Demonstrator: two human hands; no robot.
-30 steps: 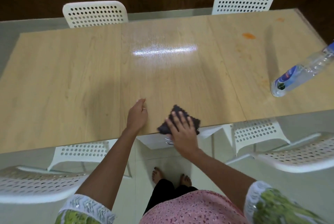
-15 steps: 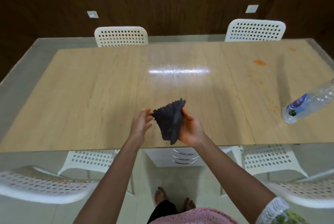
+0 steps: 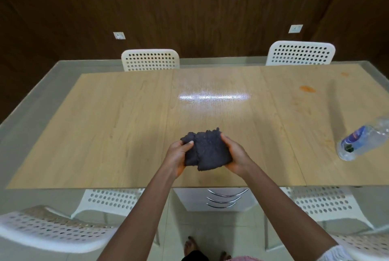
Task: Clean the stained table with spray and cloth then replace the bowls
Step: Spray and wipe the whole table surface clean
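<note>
A dark grey cloth [image 3: 207,149] is bunched between both of my hands, held above the near middle of the wooden table [image 3: 105,134]. My left hand [image 3: 177,155] grips its left side, thumb on top. My right hand [image 3: 234,156] cups its right side. An orange stain [image 3: 307,88] marks the table's far right, with a fainter one [image 3: 344,74] beyond it. A clear plastic bottle with a blue label [image 3: 362,141] lies on its side at the right edge. No bowls are in view.
White perforated chairs stand at the far side [image 3: 150,59] [image 3: 301,53] and along the near edge [image 3: 109,199] [image 3: 322,201], one close at the lower left [image 3: 48,229]. A white drawer unit with chrome handles [image 3: 223,198] sits under the table. Dark wood wall behind.
The cloth lay under my right hand at the table's near edge; both hands have lifted it off the surface and now bunch it between them. The camera has tilted up.
</note>
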